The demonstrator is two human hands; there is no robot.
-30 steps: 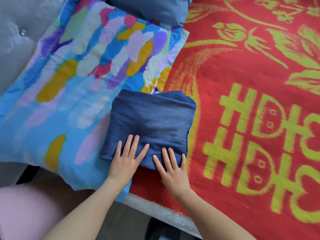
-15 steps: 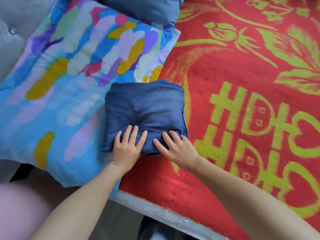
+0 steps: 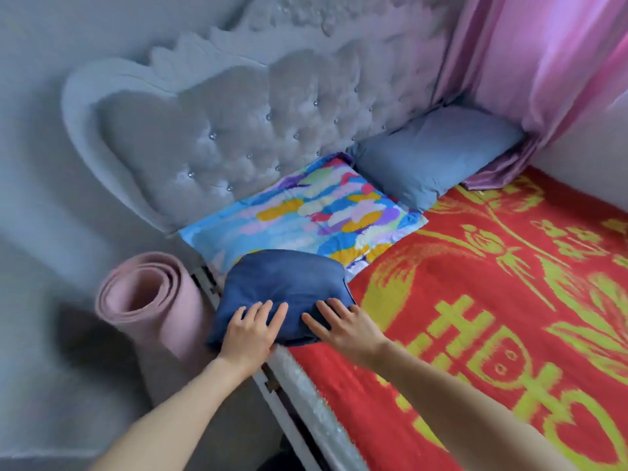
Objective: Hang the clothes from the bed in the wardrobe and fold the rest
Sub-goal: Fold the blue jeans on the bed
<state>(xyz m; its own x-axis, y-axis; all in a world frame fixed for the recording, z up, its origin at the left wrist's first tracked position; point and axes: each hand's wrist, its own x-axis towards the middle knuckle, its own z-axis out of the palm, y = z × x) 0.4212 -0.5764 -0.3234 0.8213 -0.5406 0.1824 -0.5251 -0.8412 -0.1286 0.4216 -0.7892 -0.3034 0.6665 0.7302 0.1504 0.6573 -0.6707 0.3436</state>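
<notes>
One folded garment [image 3: 285, 283]: dark blue cloth, denim-like, folded into a thick, roughly square bundle with rounded far corners.
Garment position: at the head end of the bed, by its side edge; the far part lies on the near end of the patterned pillow, the right edge meets the red blanket, and the near left corner reaches out over the side rail.
Left hand [image 3: 249, 329]: palm down on the near left part of the garment, fingers straight and slightly spread, pressing flat; nothing is gripped.
Right hand [image 3: 343, 326]: palm down on the near right corner of the garment, fingers straight and pointing toward the far left, lying flat; nothing is gripped.
Hands, relation: side by side, close together but not touching, both forearms bare.
Patterned pillow [image 3: 306, 212]: light blue cover with yellow, purple, pink and white patches; flat against the foot of the headboard.
Plain pillow [image 3: 435, 154]: grey-blue, just right of the patterned pillow, touching its far right corner, also against the headboard.
Red blanket [image 3: 475, 300]: covers the mattress; yellow-green flower motifs and large characters.
Side rail [image 3: 306, 385]: pale, glittery strip along the bed's left edge, below the left hand.
Headboard [image 3: 238, 130]: grey, button-tufted, with a curved carved frame.
Rolled mat [image 3: 153, 300]: pink, standing on end beside the bed, just left of the garment.
Curtain [image 3: 543, 62]: pink, hanging at the far right; its hem touches the blanket behind the plain pillow.
</notes>
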